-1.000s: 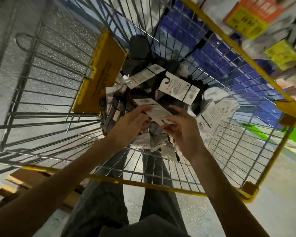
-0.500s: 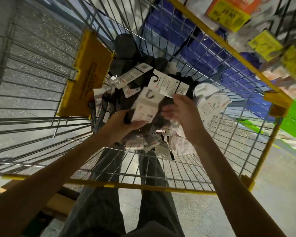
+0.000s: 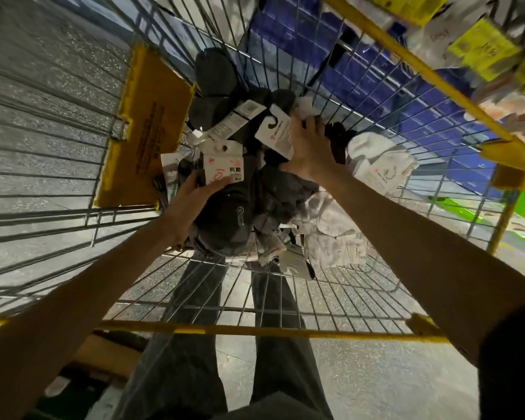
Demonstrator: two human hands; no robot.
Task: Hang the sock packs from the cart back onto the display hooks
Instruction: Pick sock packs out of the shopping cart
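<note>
Looking straight down into the wire cart point(image 3: 255, 330): a loose pile of sock packs point(image 3: 288, 198) sits in the middle of the basket, and the display with its yellow price tags point(image 3: 482, 48) is far right, above the rim. It's blurred, so I can't make out individual hooks. The pack that matters is the dark pack point(image 3: 229, 219) on the left side of the pile. Its long axis runs near-to-far, with the toe end near and the white header card point(image 3: 223, 168) at the far end. The left hand point(image 3: 190, 207) grips it from the left at mid-length, with the fingers curled under and the thumb across the front, just below the card. The right hand point(image 3: 311, 153) is further in, to the right. Its fingers are stretched out over the pile beside a second card with a hook cut-out point(image 3: 275, 131), touching its right edge, and nothing is visibly pinched. My read is that one pack is secured and the right hand is feeling for a second. Key relation: the held pack's card end already points far, toward the display side, but the display lies off to the right. So the lift probably needs an upward pull clear of the pile, then a swing right. The right hand is the nearer one to the display; the left has the pack. Snag risk is neighbouring cards lying against the dark pack.
</note>
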